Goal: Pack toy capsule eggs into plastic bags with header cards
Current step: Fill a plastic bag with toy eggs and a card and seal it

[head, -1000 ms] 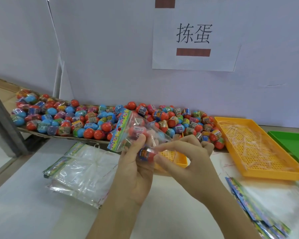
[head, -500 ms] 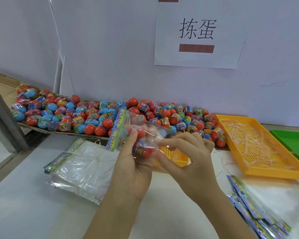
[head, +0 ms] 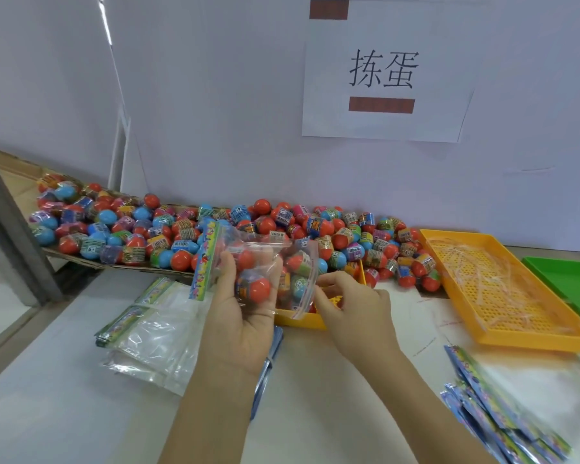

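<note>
Clear plastic is what the hands work with, and only the one head view shows it. The left hand (head: 245, 316) is raised above the table (head: 47, 413), palm up and toward the camera, with the fingers closed around a bag (head: 268, 272) that already has several eggs inside; one red egg (head: 257, 289) lies low in the bag against the palm. The bag's colourful header card (head: 205, 262) stands on the left side, almost upright, so the open mouth of the bag turns to the right. I judge it is held this way so that the other hand can reach the opening easily.

The right hand (head: 355, 309) is just beside the bag's right edge, with the back of the hand up and the fingers bent narrow at the mouth of the bag. I cannot tell if the fingers pinch the plastic or only touch it.

Far behind the hands, a long pile of eggs (head: 215, 229) lies along the wall, near enough to pick from. Empty bags (head: 148, 329) lie flat on the left of the table, and more bags with cards (head: 489, 413) lie near on the right. An orange tray (head: 503, 286) and a green tray (head: 570, 279) stand on the right, and a smaller orange tray (head: 298, 319) is partly hidden under the hands.

It seems that this bag is nearly filled and the closing comes next.
</note>
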A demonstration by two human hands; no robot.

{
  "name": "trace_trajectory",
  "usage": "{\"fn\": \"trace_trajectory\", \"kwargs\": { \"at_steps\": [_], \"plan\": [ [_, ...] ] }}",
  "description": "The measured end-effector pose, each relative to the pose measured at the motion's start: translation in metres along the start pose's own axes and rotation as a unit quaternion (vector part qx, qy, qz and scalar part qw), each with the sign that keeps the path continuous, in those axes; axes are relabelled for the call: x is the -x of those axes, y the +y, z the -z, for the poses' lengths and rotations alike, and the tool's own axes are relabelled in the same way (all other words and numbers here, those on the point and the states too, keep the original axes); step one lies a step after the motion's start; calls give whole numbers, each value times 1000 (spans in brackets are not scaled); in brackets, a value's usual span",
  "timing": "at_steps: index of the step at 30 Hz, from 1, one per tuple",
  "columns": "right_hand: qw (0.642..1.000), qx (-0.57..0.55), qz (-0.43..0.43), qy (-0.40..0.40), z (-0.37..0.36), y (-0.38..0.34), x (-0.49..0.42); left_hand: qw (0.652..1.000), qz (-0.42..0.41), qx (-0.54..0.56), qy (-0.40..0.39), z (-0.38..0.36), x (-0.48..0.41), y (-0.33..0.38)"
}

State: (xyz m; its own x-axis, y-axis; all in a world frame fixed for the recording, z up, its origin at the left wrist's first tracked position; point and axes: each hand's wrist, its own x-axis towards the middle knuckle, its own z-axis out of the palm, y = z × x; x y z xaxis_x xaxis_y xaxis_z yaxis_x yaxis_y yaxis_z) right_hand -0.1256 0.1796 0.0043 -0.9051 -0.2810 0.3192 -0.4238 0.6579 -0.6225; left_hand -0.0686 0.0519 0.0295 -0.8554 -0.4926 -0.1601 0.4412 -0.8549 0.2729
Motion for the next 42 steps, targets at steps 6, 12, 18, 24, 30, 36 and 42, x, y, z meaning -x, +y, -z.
{"fn": "trace_trajectory", "kwargs": {
  "at_steps": [6,12,18,24,30,36,42],
  "plan": [
    [999,48,14,14,-10,-13,-5,999,20,12,-23,-3,6,-5],
    [953,-261,-9,155,22,3,11,999,39,-16,-17,-1,7,-6],
    [947,-260,173,78,61,-9,19,999,27,-29,-3,2,3,-9],
    [961,20,244,128,50,-12,20,998,15,-50,-22,4,4,-14],
    [960,3,210,183,40,-7,17,996,40,-78,-19,1,12,-23],
    [970,-93,148,166,32,-11,18,996,44,-79,-8,-2,17,-28],
    [972,-138,85,171,32,-13,17,995,60,-75,-20,-2,19,-31]
  ]
}}
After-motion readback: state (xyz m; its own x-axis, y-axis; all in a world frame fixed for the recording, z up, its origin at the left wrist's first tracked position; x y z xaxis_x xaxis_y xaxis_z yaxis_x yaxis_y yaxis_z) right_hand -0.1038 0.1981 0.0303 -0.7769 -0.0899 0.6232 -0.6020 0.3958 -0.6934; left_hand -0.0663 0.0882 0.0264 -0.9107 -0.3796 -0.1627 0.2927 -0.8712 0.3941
